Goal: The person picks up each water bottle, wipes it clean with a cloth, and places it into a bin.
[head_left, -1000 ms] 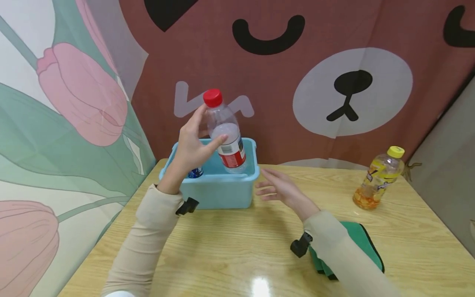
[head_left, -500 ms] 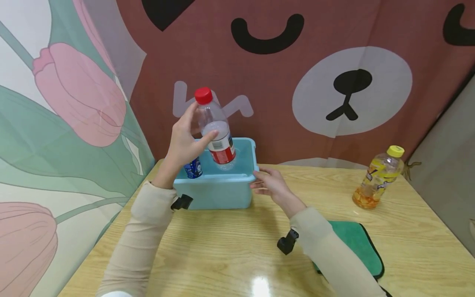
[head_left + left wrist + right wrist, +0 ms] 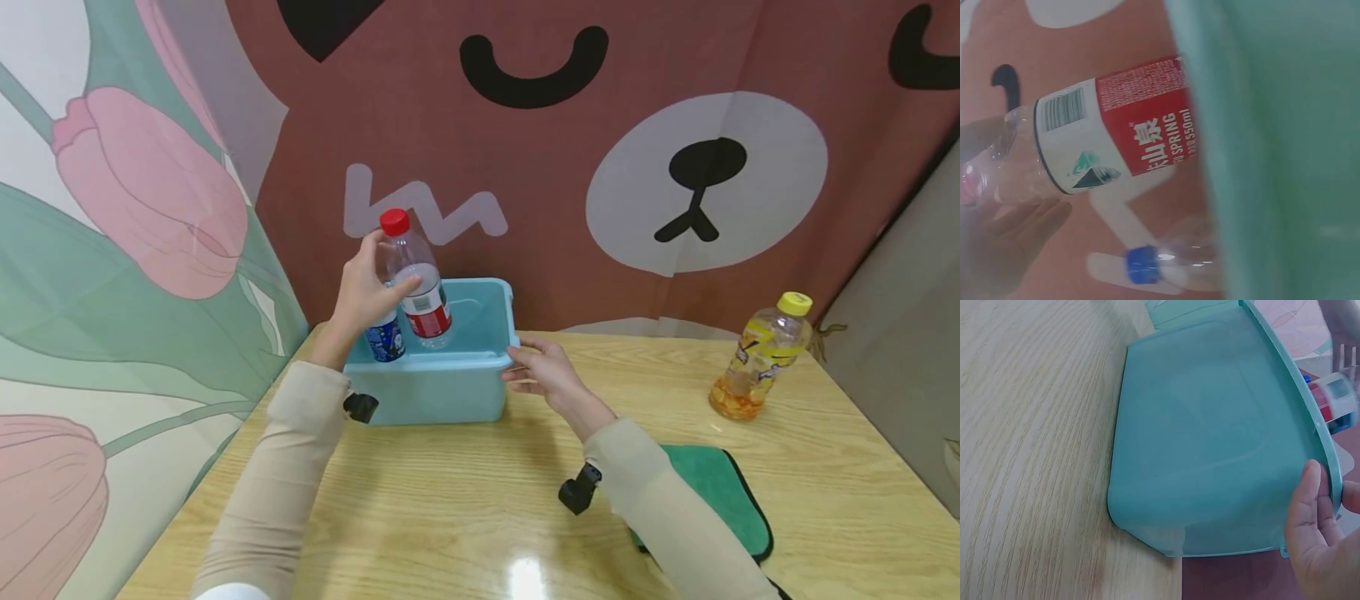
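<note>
My left hand (image 3: 362, 292) grips a clear plastic water bottle (image 3: 428, 315) by its upper part, thumb on the near side. The bottle has a red cap and a red-and-white label, tilts a little left, and its base is inside the light blue plastic bin (image 3: 431, 392). Beside it in the bin stands a bottle with a dark blue label (image 3: 386, 340); its blue cap (image 3: 1142, 264) shows in the left wrist view. My right hand (image 3: 549, 375) pinches the bin's right rim, thumb over the edge and fingers against the outer wall (image 3: 1210, 437).
On the right of the wooden table (image 3: 450, 500) stands a yellow-capped bottle (image 3: 757, 358) with some orange contents at the bottom. A folded green cloth (image 3: 712, 500) lies partly under my right forearm. A printed curtain (image 3: 540, 167) hangs behind the table.
The red-capped bottle has moved left and, in the last half second, down into the bin in my left hand. My right hand has moved left and taken hold of the rim.
</note>
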The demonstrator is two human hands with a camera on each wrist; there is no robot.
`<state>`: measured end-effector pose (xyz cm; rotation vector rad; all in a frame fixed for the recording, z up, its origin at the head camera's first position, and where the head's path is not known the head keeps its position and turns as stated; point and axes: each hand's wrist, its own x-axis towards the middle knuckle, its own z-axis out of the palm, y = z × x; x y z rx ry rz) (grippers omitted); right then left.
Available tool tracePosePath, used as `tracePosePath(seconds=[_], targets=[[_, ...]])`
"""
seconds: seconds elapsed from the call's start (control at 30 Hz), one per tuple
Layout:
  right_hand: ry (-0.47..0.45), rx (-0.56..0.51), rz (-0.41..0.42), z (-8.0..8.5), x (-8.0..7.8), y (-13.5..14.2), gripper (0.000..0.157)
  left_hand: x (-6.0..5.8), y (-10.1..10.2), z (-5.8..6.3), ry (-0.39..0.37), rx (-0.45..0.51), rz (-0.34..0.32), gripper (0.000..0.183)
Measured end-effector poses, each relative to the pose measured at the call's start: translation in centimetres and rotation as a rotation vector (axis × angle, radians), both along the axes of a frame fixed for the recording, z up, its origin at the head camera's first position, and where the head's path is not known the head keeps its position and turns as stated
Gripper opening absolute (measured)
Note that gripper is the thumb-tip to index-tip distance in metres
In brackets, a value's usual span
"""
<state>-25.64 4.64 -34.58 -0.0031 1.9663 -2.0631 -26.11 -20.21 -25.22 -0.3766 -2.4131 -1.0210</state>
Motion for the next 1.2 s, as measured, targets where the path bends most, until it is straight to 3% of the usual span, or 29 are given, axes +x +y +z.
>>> tracePosePath(seconds=[0.53, 0.77, 1.0, 1.2], targets=[[0.019, -0.003, -0.026, -0.3, 0.2, 0.4, 0.046, -2.8, 0.1, -4.8, -0.279, 0.002, 0.031, 0.067], [0.036, 0.003, -0.018, -0.3, 0.1, 0.0, 0.045, -3.1, -0.3, -5.8, -0.309, -0.044, 0.056, 0.075], [0.035, 0.005, -0.028, 0.2, 0.3, 0.1, 0.045, -3.3, -0.1, -6.5, -0.325, -0.104, 0.069, 0.07], [0.024, 0.003, -0.035, -0.3, 0.2, 0.0, 0.046, -3.4, -0.2, -7.1, -0.352, -0.107, 0.086, 0.072]])
